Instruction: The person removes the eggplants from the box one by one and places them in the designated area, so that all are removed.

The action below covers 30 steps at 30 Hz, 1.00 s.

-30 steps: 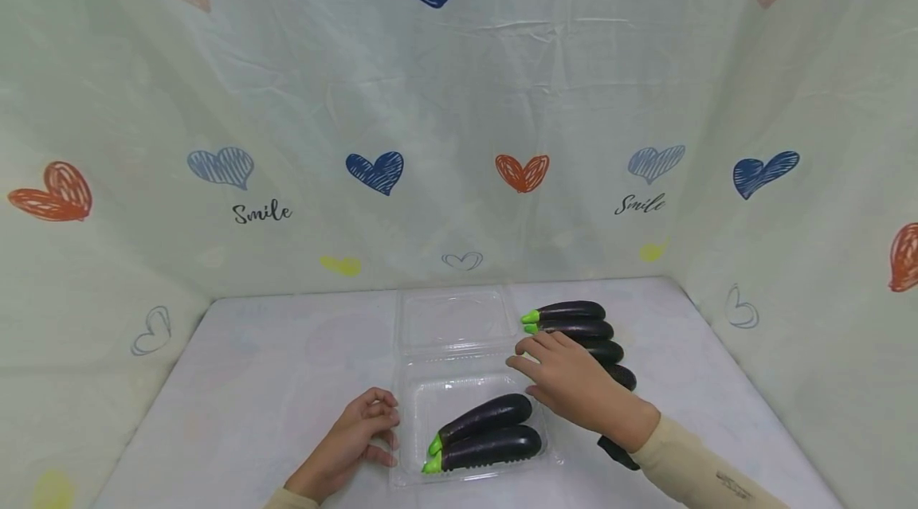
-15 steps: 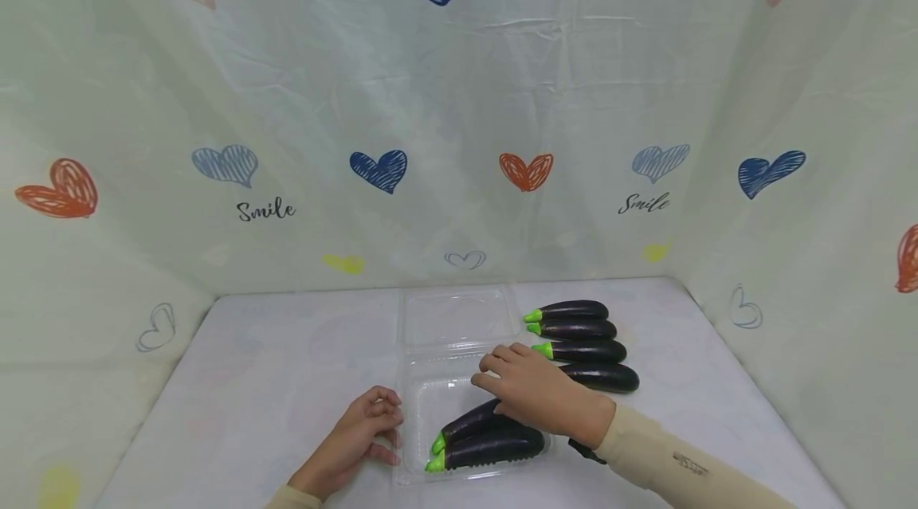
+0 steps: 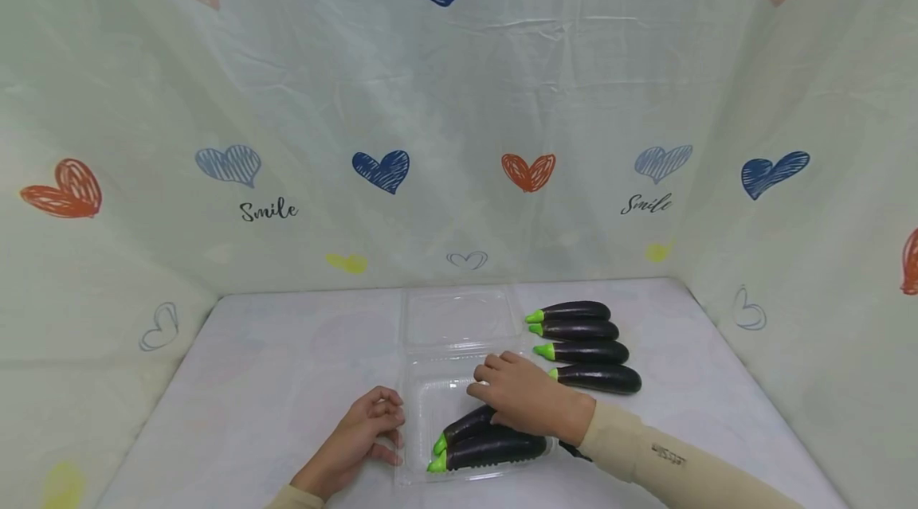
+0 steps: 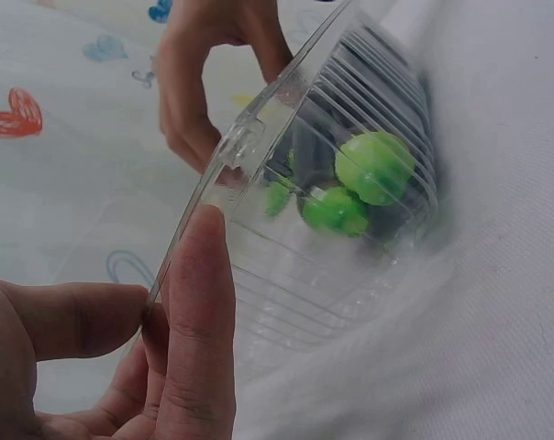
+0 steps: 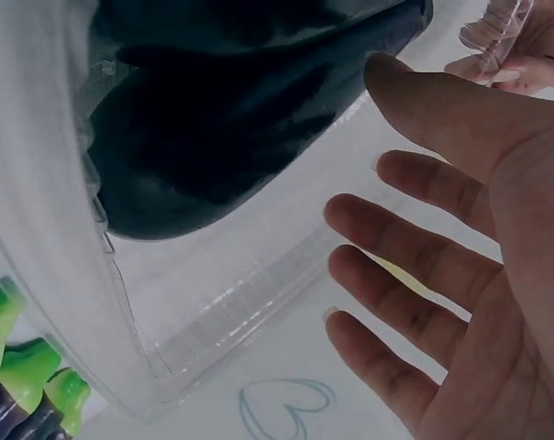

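Two dark eggplants with green caps, a rear one (image 3: 466, 424) and a front one (image 3: 495, 448), lie side by side in a clear plastic clamshell container (image 3: 430, 401). My left hand (image 3: 362, 433) pinches the container's left rim between thumb and fingers, as the left wrist view shows; green caps (image 4: 376, 168) show through the wall there. Over the container, my right hand (image 3: 527, 396) hovers above the rear eggplant and hides part of it. In the right wrist view its fingers are spread and relaxed with nothing between them, the thumb close to an eggplant (image 5: 194, 137).
The container's lid (image 3: 459, 319) lies folded back behind it. To the right, several more eggplants (image 3: 591, 351) lie in a column on the white-covered table (image 3: 287, 366). A white curtain (image 3: 459, 95) printed with hearts closes off the back and sides.
My right hand has moved left and toward me, from beside the eggplant column to over the container. The left hand keeps its place at the rim. The eggplants look unmoved.
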{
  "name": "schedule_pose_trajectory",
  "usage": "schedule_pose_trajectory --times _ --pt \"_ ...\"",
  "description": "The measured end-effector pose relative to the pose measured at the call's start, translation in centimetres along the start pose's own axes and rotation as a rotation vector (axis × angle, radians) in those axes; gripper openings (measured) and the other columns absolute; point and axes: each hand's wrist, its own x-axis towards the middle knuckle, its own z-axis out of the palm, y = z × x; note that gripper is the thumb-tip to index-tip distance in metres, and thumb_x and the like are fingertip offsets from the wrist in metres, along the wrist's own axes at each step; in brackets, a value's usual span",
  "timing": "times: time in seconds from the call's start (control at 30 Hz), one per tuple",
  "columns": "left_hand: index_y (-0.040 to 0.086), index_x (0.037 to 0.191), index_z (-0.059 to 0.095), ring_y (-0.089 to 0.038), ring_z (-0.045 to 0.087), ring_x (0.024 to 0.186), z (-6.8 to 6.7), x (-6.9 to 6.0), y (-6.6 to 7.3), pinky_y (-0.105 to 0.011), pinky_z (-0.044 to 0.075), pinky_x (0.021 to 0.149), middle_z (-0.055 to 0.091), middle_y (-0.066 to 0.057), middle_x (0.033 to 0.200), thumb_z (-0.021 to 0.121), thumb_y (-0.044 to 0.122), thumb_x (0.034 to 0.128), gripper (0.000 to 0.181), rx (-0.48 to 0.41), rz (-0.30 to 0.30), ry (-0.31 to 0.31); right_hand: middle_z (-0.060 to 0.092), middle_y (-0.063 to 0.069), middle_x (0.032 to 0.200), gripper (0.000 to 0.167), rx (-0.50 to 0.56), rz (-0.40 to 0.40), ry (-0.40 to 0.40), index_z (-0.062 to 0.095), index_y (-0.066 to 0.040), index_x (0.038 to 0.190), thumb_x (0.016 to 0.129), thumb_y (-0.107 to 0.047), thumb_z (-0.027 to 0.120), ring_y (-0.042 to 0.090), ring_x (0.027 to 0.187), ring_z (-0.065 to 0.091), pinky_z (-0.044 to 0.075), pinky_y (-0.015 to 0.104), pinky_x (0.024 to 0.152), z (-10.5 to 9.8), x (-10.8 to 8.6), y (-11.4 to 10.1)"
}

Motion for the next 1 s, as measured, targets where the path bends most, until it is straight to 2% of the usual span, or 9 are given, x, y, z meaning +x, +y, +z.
schedule_pose_trajectory --times 0.13,0.37,0.57,0.7,0.9,1.0 --pt "-0.001 0.12 0.046 -0.014 0.062 0.077 0.1 -0.1 0.2 -0.028 0.064 0.062 0.059 0.0 0.09 0.059 0.004 0.1007 0.024 -0.009 -0.001 0.001 0.071 -0.009 0.115 0.043 0.005 0.009 -0.045 0.073 -0.026 0.121 0.085 -0.043 0.088 0.01 0.106 0.063 0.055 0.026 0.091 0.1 -0.1 -0.2" --pt "-0.001 0.12 0.046 -0.014 0.062 0.077 0.1 -0.1 0.2 -0.028 0.064 0.062 0.06 0.0 0.09 0.059 0.005 0.1012 0.024 -0.007 -0.007 0.002 0.072 -0.011 0.104 0.036 0.033 0.01 -0.069 0.075 -0.026 0.113 0.083 -0.037 0.091 0.008 0.096 0.063 0.054 0.024 0.084 0.6 -0.2 -0.2" --pt "-0.001 0.121 0.046 -0.014 0.062 0.076 0.1 -0.1 0.2 -0.028 0.064 0.062 0.06 0.0 0.09 0.059 0.005 0.101 0.024 0.001 -0.01 0.008 0.072 -0.012 0.102 0.036 0.024 0.012 -0.097 0.075 -0.026 0.111 0.082 -0.037 0.092 0.008 0.095 0.063 0.054 0.024 0.085 0.9 -0.1 -0.2" --pt "-0.001 0.12 0.046 -0.014 0.062 0.076 0.1 -0.1 0.2 -0.028 0.064 0.062 0.06 0.0 0.09 0.06 0.005 0.1011 0.024 -0.001 -0.011 0.008 0.072 -0.012 0.102 0.036 0.015 0.009 -0.094 0.074 -0.026 0.112 0.082 -0.038 0.091 0.008 0.096 0.063 0.054 0.024 0.085 0.9 -0.1 -0.1" --pt "-0.001 0.12 0.047 -0.013 0.062 0.075 0.0 0.0 0.2 -0.028 0.064 0.062 0.06 0.0 0.09 0.06 0.005 0.1013 0.024 -0.01 -0.007 0.003 0.072 -0.011 0.103 0.035 0.006 0.019 -0.044 0.074 -0.025 0.11 0.082 -0.035 0.091 0.009 0.096 0.063 0.055 0.024 0.085 0.2 -0.6 0.2" --pt "-0.001 0.12 0.047 -0.014 0.062 0.075 0.0 -0.1 0.1 -0.028 0.064 0.061 0.06 0.0 0.09 0.06 0.004 0.101 0.024 -0.015 -0.006 0.001 0.072 -0.01 0.106 0.036 0.014 0.036 -0.027 0.074 -0.024 0.114 0.083 -0.033 0.091 0.01 0.099 0.064 0.056 0.026 0.089 -0.3 -1.1 0.6"
